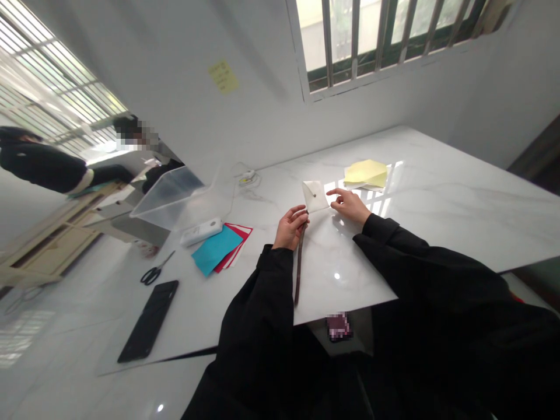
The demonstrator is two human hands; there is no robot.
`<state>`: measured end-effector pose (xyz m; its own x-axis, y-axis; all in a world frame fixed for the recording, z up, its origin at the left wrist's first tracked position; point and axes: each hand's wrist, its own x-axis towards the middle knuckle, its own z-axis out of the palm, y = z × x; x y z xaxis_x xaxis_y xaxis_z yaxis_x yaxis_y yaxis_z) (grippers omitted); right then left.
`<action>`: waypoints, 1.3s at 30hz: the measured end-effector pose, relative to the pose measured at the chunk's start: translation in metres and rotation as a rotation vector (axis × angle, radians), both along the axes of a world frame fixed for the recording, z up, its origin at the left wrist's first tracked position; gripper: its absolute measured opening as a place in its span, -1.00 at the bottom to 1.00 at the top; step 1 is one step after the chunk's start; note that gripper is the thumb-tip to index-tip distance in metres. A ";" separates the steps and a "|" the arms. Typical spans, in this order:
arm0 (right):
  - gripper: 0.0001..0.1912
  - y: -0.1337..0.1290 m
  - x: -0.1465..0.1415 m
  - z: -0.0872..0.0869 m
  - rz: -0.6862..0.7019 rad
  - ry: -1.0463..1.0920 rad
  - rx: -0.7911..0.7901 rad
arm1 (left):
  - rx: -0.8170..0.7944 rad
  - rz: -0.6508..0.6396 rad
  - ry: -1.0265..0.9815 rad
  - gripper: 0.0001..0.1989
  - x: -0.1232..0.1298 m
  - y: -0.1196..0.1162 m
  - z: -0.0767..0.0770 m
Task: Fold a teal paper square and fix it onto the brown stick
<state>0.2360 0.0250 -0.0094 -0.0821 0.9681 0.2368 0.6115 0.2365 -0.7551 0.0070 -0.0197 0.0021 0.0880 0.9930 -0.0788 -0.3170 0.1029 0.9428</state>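
My left hand (291, 228) is closed around the top of a long, narrow dark brown strap (299, 262), which hangs down across the white marble table (437, 221). Just above that hand lies a small folded white paper piece (315, 196) with a dark dot near its middle. It seems to touch my left fingers. My right hand (349, 206) rests to its right, fingers spread, with the index finger reaching toward the paper's edge and holding nothing. Black sleeves cover both my forearms.
Folded yellow paper (366, 174) lies beyond my right hand. To the left are cyan and red paper sheets (214, 249), a white rectangular device (202, 231), black-handled scissors (157, 269), a black phone (147, 321) and a clear plastic bin (168, 195). A person (44, 166) stands beyond the table.
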 end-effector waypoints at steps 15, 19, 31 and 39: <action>-0.56 0.000 0.003 -0.008 0.146 0.062 -0.010 | 0.013 0.012 -0.017 -0.43 0.000 0.004 -0.008; -0.34 0.001 0.004 -0.011 0.092 0.144 -0.029 | 0.003 0.025 -0.019 -0.43 0.002 0.005 -0.009; -0.28 0.002 0.003 -0.012 0.091 0.112 -0.009 | 0.004 -0.021 -0.004 -0.43 0.003 0.004 -0.006; -0.60 0.005 0.005 -0.010 0.119 0.050 -0.028 | -0.004 -0.012 -0.007 -0.47 0.002 0.005 -0.005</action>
